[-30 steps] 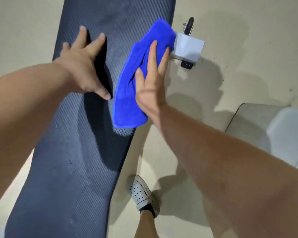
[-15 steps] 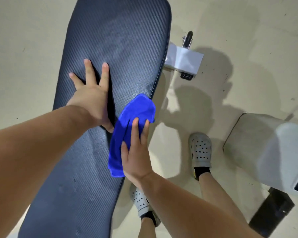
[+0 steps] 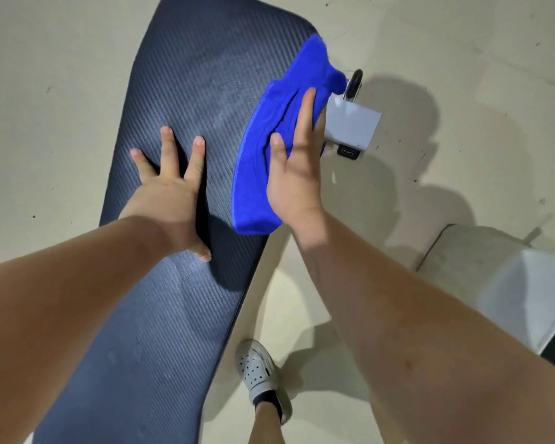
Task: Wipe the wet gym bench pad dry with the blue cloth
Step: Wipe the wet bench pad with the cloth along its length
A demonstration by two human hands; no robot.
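The dark ribbed bench pad (image 3: 186, 78) runs from the lower left up to the top middle of the head view. My left hand (image 3: 170, 193) lies flat on it with its fingers spread, holding nothing. The blue cloth (image 3: 269, 149) is stretched along the pad's right edge near the far end. My right hand (image 3: 297, 174) presses flat on the cloth, fingers pointing away from me; part of the cloth hangs over the pad's edge.
The bench's white frame foot (image 3: 351, 126) with a black wheel (image 3: 354, 83) sticks out just right of the cloth. A white block-shaped object (image 3: 510, 283) stands on the floor at right. My foot in a white perforated shoe (image 3: 260, 376) is on the beige floor beside the pad.
My right hand has pushed the cloth along the pad's right edge away from me, back toward the far end. My left hand has stayed flat on the pad.
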